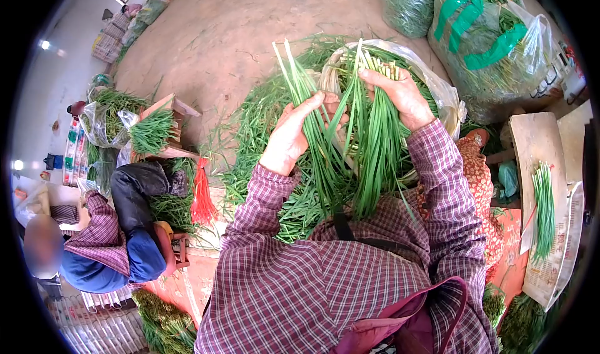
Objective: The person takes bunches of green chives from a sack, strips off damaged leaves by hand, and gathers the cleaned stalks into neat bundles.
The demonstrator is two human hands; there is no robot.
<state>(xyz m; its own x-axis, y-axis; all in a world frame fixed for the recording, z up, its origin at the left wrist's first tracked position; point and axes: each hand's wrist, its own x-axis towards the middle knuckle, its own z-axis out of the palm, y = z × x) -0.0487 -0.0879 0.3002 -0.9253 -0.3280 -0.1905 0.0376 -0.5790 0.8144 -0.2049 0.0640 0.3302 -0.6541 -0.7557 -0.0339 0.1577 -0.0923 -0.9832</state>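
Observation:
My left hand [287,134] is closed around a few long green chives, their pale ends pointing up and their leaves trailing down toward my lap. In my right hand [403,97], the thumb presses on a thicker bunch of chives [382,144]; its cut whitish ends stick out above the fingers and its leaves hang below. Some leaves cross between the two hands. Beneath them, a heap of loose chives [250,147] spreads over the floor, and a clear plastic bag [447,91] with more chives lies open just past my right hand. The fingers of both hands are partly hidden by leaves.
Large clear bags of greens [494,47] stand at the upper right. A tied bundle [544,210] lies on a board [519,135] to my right. Red ties [202,194] hang at my left. Another person [119,235] sits farther left, near a crate of greens [153,129].

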